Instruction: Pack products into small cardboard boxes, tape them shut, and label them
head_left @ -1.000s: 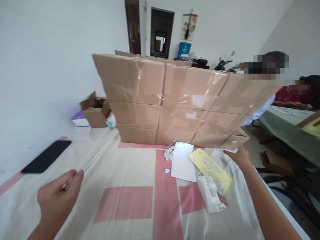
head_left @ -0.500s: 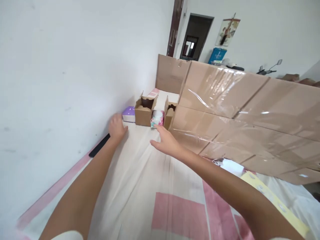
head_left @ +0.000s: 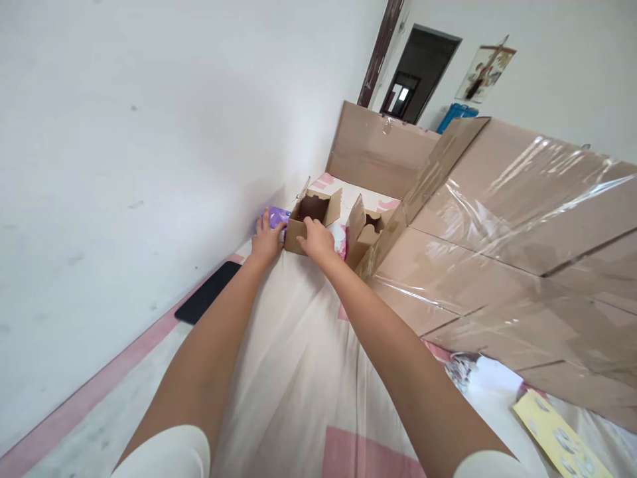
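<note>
My left hand (head_left: 267, 240) lies over a purple soft packet (head_left: 277, 215) beside the wall, fingers on its left and thumb on its right. My right hand (head_left: 318, 240) grips the near rim of an open cardboard box (head_left: 294, 240), fingertips over its edge. This box stands right of the packet with its flaps up. Partly hidden behind my right hand is a pink-and-white patterned packet (head_left: 340, 238). A second open cardboard box (head_left: 362, 244) stands to the right of that.
A black flat object (head_left: 209, 292) lies along the white wall (head_left: 124, 166). Tall taped cardboard (head_left: 497, 245) forms a barrier on the right and at the back. A yellow sheet (head_left: 557, 431) and a white tangled cord (head_left: 462, 370) lie at lower right on the pink-and-cream cloth (head_left: 293, 372).
My left hand has moved from beside the purple packet onto it. My right hand has gone from the patterned packet to the left box's rim. The view has shifted and tilted.
</note>
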